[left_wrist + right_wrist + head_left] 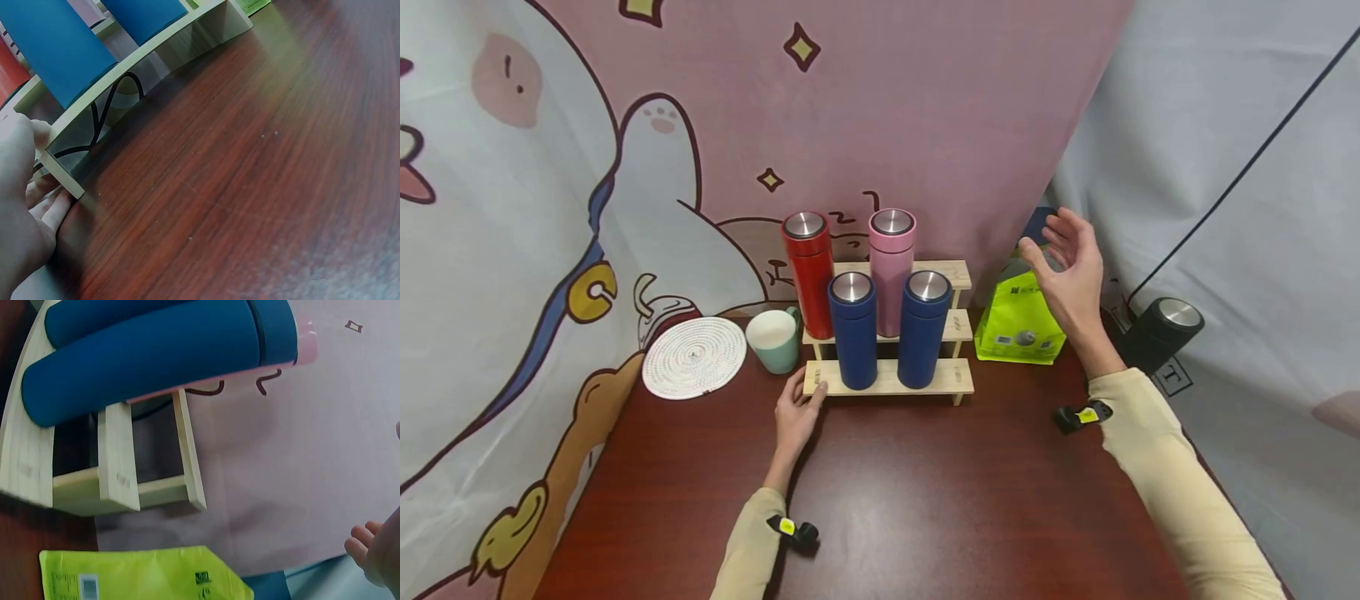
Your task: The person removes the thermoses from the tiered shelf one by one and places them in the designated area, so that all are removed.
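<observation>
A three-step wooden rack (891, 379) stands against the back cloth, carrying thermos bottles with steel-topped lids. Two blue thermoses (856, 333) are on its lowest step; a red thermos (809, 275) and a pink thermos (892, 258) stand on the middle one. My left hand (796, 415) grips the left end of the lowest step, thumb on top and other fingers at the side support, as the left wrist view shows. My right hand (1071, 271) is raised in the air with fingers spread loosely, holding nothing, in front of a lime-green bag (1021, 321) right of the rack.
Left of the rack are a mint-green mug (775, 342) and a round white woven mat (695, 358). A black thermos (1161, 333) stands at the far right by the white curtain (1247, 208). The dark red wooden table (940, 500) extends in front.
</observation>
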Action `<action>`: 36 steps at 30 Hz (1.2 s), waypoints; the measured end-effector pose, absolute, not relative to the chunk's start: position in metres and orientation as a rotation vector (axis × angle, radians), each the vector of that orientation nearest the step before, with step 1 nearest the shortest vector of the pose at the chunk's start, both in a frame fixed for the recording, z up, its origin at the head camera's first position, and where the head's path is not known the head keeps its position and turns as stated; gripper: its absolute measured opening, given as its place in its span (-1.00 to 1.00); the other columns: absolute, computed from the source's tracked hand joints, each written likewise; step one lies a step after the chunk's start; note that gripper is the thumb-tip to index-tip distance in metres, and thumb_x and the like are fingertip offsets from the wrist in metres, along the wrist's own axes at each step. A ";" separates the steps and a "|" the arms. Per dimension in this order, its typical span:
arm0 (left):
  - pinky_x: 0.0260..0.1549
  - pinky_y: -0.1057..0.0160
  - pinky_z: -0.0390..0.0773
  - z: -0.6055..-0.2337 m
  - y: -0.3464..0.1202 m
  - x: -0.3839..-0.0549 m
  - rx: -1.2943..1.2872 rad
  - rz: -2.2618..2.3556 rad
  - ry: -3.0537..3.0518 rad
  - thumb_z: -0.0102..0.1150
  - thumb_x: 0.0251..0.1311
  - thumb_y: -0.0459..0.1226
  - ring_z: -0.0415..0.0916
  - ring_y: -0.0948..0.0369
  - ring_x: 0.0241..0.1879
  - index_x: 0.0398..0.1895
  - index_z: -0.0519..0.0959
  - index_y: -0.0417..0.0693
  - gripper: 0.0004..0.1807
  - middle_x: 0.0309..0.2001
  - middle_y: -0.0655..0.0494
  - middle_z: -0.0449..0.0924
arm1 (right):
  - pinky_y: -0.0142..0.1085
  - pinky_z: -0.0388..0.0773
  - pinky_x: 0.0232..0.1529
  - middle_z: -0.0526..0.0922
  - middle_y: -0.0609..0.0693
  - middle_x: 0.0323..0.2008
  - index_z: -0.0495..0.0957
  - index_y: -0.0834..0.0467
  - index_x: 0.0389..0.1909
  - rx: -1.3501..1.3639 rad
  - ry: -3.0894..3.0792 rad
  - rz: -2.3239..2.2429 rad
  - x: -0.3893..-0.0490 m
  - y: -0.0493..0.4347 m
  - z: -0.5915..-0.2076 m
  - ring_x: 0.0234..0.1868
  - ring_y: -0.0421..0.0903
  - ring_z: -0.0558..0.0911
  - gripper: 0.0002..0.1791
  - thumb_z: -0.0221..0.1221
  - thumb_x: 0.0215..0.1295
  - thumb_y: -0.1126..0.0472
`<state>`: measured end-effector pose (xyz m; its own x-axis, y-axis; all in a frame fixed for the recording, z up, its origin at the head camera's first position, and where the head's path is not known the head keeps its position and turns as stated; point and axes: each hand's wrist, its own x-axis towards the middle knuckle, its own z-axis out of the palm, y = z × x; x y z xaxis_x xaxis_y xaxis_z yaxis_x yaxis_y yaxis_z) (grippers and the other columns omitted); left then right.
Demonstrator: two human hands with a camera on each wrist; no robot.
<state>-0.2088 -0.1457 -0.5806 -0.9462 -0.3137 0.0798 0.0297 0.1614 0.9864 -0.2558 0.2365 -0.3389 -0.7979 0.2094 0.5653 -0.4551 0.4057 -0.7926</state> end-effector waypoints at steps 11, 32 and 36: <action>0.03 0.17 0.64 -0.542 -0.141 -0.190 0.240 -1.840 -2.203 0.31 0.31 -0.33 0.64 -0.11 0.09 0.39 0.42 -0.29 -0.40 0.09 -0.33 0.66 | -0.02 0.38 0.43 0.46 0.18 0.36 0.28 0.12 0.46 0.295 -2.130 1.481 -0.263 0.204 -0.338 0.38 0.10 0.48 -0.28 0.31 0.35 0.11; 0.11 -0.09 0.59 -0.544 -0.140 -0.191 0.239 -1.855 -2.167 0.30 0.31 -0.35 0.60 -0.17 0.14 0.39 0.41 -0.33 -0.40 0.12 -0.38 0.62 | 0.08 0.34 0.44 0.39 0.26 0.42 0.10 0.12 0.56 0.482 -2.349 1.656 -0.284 0.148 -0.320 0.41 0.20 0.44 -0.11 0.33 0.32 0.06; 0.12 -0.12 0.59 -0.544 -0.140 -0.191 0.232 -1.860 -2.159 0.30 0.31 -0.35 0.61 -0.19 0.13 0.39 0.41 -0.33 -0.40 0.11 -0.39 0.62 | 0.07 0.34 0.43 0.40 0.26 0.41 0.09 0.16 0.56 0.512 -2.409 1.619 -0.287 0.139 -0.317 0.41 0.19 0.44 -0.10 0.33 0.32 0.05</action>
<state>-0.1913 -0.1399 -0.5440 -0.9476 -0.3009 0.1069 0.0612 0.1573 0.9856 -0.2875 0.1394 -0.3168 -0.9212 -0.1753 0.3474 -0.3879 0.3424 -0.8558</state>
